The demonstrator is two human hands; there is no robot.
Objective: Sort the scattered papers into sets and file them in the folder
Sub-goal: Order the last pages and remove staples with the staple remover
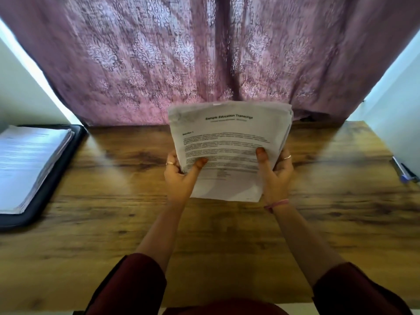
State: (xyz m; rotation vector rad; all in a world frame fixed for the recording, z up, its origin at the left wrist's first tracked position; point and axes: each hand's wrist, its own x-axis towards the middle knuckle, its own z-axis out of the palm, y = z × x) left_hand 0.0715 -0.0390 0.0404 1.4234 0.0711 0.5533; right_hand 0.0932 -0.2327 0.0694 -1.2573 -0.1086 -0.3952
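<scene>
A stack of printed white papers (229,137), its top sheet headed "Sample Education Transcript", is lifted above the middle of the wooden table (113,223). My left hand (181,176) grips the stack's lower left edge with the thumb on top. My right hand (275,171) grips the lower right edge the same way. At the far left lies an open black folder (52,178) with a thick pile of filed papers (29,160) in it.
A patterned mauve curtain (204,53) hangs behind the table's back edge. Pens (404,170) lie at the right edge of the table. White walls stand at both sides.
</scene>
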